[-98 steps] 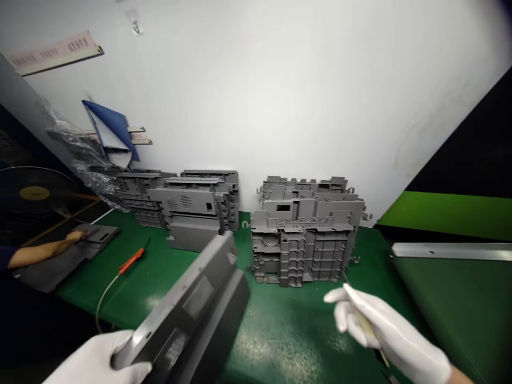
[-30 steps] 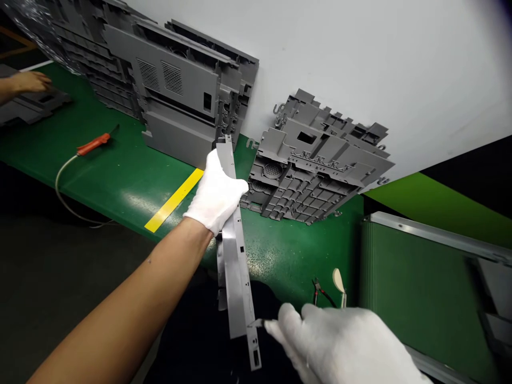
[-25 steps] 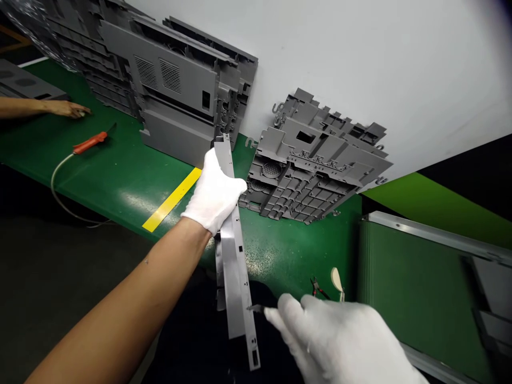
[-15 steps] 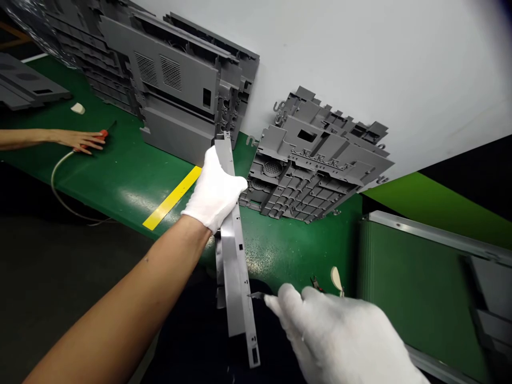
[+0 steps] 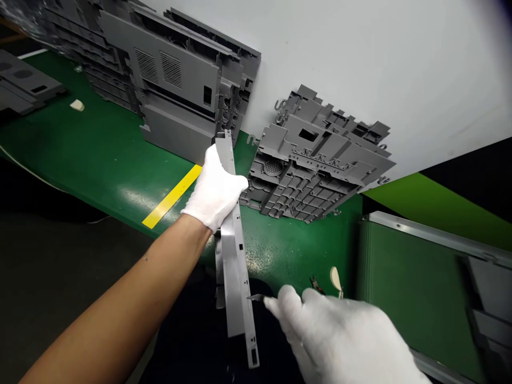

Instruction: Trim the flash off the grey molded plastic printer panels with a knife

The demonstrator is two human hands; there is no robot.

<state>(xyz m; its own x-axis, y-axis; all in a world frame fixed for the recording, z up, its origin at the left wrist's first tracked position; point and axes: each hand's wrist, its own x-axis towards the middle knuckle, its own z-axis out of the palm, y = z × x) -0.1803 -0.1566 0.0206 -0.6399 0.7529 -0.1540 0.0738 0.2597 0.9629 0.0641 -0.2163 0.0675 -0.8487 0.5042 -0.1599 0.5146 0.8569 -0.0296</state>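
My left hand [image 5: 216, 189], in a white glove, is closed around a grey plastic panel [image 5: 233, 277], which is turned edge-on and slants down towards me. Small slots and holes run along its narrow edge. In the lower right, my gloved right hand [image 5: 340, 333] grips a small knife [image 5: 258, 297]. Only the thin pointed blade shows; the fingers hide its handle. The blade's tip is at the panel's edge, on the lower half, and seems to touch it.
Grey moulded panels lean against the white wall at left [image 5: 180, 128] and right [image 5: 308, 160] on the green table [image 5: 120, 160]. A yellow strip [image 5: 172, 197], cutters [image 5: 316, 284] and a cream-coloured piece [image 5: 335, 278] lie nearer. A metal-edged conveyor [image 5: 412, 282] stands right.
Another person's hand and the orange-handled tool have left the table's left side, and the cable has shifted left. My hands and the panel are almost unmoved.
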